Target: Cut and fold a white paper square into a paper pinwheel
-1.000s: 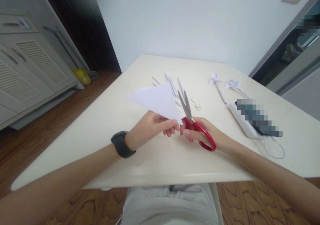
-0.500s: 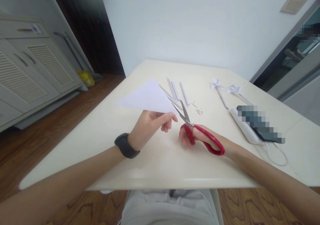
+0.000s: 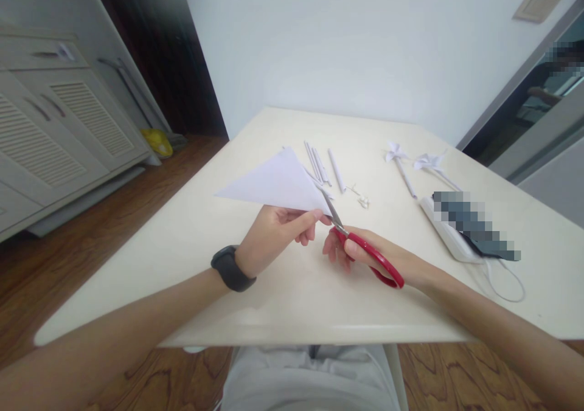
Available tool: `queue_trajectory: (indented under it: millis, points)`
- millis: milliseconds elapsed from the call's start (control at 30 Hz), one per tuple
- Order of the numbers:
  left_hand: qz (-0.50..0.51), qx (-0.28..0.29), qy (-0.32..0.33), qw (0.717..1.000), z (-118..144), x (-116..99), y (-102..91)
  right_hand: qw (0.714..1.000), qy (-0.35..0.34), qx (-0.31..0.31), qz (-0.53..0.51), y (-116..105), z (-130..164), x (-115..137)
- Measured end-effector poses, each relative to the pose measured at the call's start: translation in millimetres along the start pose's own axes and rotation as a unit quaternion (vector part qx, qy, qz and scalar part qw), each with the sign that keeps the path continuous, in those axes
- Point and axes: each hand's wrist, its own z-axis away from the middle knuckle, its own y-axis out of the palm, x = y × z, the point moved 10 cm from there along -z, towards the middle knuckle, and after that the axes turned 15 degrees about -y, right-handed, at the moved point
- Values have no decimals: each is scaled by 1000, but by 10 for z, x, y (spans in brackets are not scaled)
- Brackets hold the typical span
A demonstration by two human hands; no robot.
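The left hand (image 3: 274,234) pinches the folded white paper triangle (image 3: 276,183) at its near corner, between thumb and fingers, and holds it in the air above the bench (image 3: 255,289). The right hand (image 3: 365,254) is clenched through the handles of the red scissors (image 3: 365,253), and the blades touch the right edge of the triangle, close to the pinched corner.

The paper looks very light and thin. Because it is folded, it is a little stiffer than a single sheet, but I think it will bend or crease if it is squeezed hard. It is best taken near the cut line, so that the edge does not flap away from the blades. The scissors are rigid and have sharp points; the handles are the only safe place to grip them.

Compared with half a second ago, the blades have closed from a wide opening and now bite into the paper edge. The triangle has tilted a little lower on the right, and the right hand has moved closer to the left hand.

Beyond the hands lie white paper rolls (image 3: 322,165) and small paper pinwheels (image 3: 396,154).
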Motion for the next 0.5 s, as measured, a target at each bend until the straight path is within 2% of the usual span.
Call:
queue_trajectory:
  millis: [500]
  points:
    - [12,3,-10,1000,3,38,-2,1000,2,-1,-10,-2,-2,-2]
